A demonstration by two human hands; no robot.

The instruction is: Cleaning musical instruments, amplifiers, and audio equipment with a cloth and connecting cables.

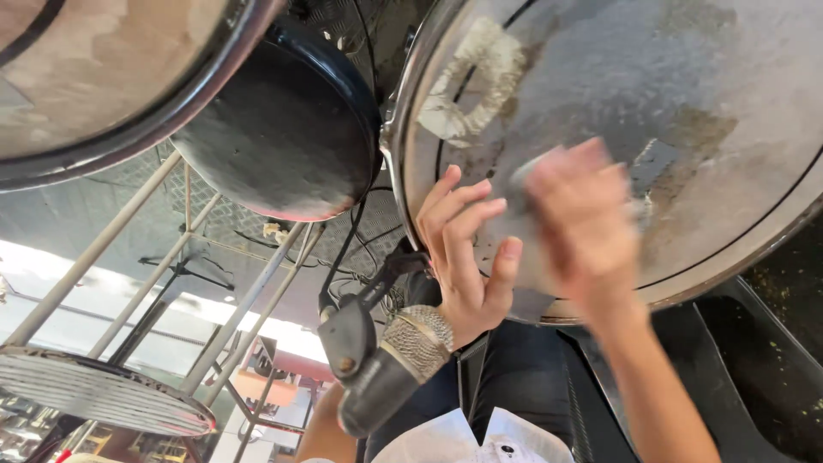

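Observation:
A large drum with a worn grey head (651, 94) and a metal rim (396, 146) fills the upper right. My left hand (463, 249) lies flat on the head near the rim, fingers apart, holding nothing. A metal mesh watch band (417, 339) is on that wrist. My right hand (583, 231) is over the head just to the right and blurred by motion. A pale grey patch shows at its fingertips, and I cannot tell whether the hand holds anything.
A second drum with a tan head (94, 69) sits at the upper left, a round black shell (283, 137) beside it. A dark microphone on a clip (369, 377) hangs below my left wrist. Metal stand legs (249, 300) and a ribbed round disc (94, 390) are at the lower left.

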